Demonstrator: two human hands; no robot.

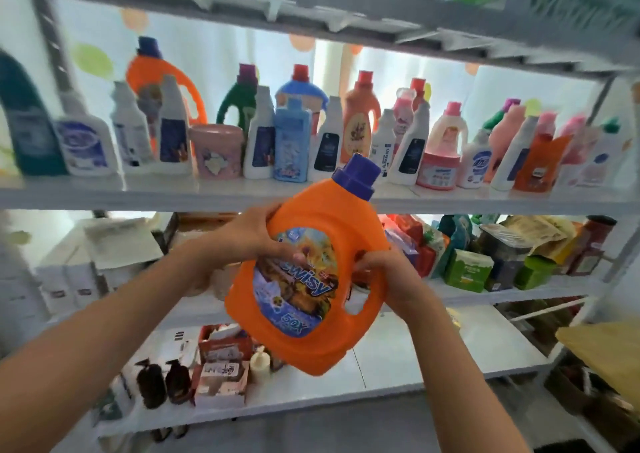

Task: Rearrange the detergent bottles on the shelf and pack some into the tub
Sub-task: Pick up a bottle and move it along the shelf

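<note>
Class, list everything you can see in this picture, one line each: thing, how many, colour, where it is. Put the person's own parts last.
Held jug: one, orange with a purple cap, tilted in front of the shelves, in both hands.
Second orange jug: one, blue cap, back left of the bottle shelf.
Shelved bottles: a crowded row, too blurred to count; white, blue, pink, green, orange; bottle shelf.
Pink tub: one, among the bottles, left of middle.
Shelving: white boards, grey frame.
Packets and boxes: many, mixed colours, shelf below, right.
Dark pump bottles: two, brown, lowest shelf, left.
Left hand: grip on the jug's upper side.
Right hand: grip on the jug's handle.
</note>
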